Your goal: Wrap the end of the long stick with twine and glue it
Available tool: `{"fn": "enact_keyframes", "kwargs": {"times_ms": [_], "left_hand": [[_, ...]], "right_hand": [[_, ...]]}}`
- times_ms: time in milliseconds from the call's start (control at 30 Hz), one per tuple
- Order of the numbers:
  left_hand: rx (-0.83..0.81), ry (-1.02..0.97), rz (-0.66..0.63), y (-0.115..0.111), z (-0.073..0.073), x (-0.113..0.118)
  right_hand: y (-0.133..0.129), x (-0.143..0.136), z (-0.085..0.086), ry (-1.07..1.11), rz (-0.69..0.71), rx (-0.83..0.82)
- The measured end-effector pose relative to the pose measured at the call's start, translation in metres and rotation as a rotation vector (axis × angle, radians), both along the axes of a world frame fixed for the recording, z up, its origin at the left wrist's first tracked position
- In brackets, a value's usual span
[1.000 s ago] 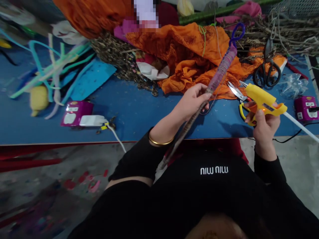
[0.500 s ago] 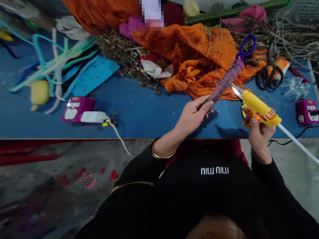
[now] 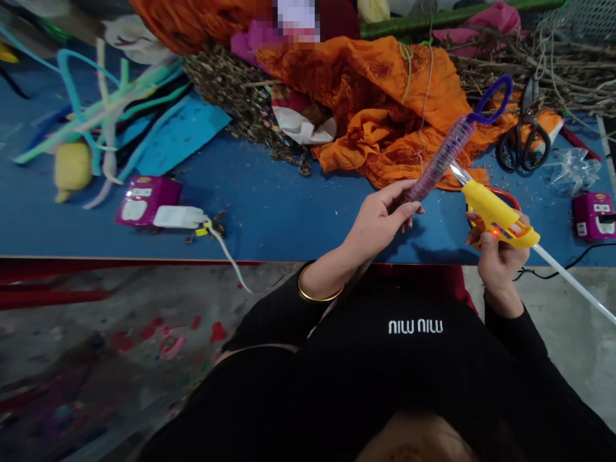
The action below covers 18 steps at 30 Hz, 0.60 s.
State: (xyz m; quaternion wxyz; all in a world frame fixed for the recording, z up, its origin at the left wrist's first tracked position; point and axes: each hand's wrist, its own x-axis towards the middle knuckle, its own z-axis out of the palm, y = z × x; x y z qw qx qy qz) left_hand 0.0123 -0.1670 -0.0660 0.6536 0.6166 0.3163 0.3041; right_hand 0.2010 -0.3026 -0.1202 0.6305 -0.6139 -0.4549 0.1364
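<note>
My left hand (image 3: 380, 215) is closed round the lower end of a stick wrapped in purple and pink yarn (image 3: 443, 157). It slants up to the right. A fuzzy purple loop (image 3: 495, 99) tops it. In my right hand (image 3: 503, 256) is a yellow hot glue gun (image 3: 495, 215) with a small red light lit. Its metal nozzle points up-left, close beside the wrapped stick; whether they touch I cannot tell. A long clear glue stick (image 3: 575, 282) sticks out of its back. A red curved piece shows behind the gun, its kind unclear.
Orange cloth (image 3: 356, 83) and dried stems lie behind my hands. Black-handled scissors (image 3: 524, 144) rest at the right, near a purple power socket (image 3: 594, 215). Another purple socket (image 3: 149, 199), foam-like coloured strips (image 3: 96, 122) and a blue sheet (image 3: 180, 135) are at the left.
The wrapped stick has turned slightly, and its loop has swung to the right and a little down. A red curve now shows behind the glue gun. Both hands keep their holds.
</note>
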Motion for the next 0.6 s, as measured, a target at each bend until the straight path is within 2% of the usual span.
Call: {"fn": "enact_keyframes", "kwargs": {"times_ms": [233, 367, 600], "left_hand": [[-0.015, -0.017, 0.061, -0.0026, 0.0006, 0.0018], [-0.069, -0.021, 0.043, -0.0023, 0.0027, 0.0031], [-0.098, -0.036, 0.077, -0.0007, -0.0014, 0.0066]], "right_hand": [[-0.0004, -0.0031, 0.0013, -0.038, 0.018, 0.064], [0.0005, -0.0049, 0.0036, 0.008, 0.035, 0.099], [0.0011, -0.0069, 0.0051, 0.054, -0.01, 0.108]]}}
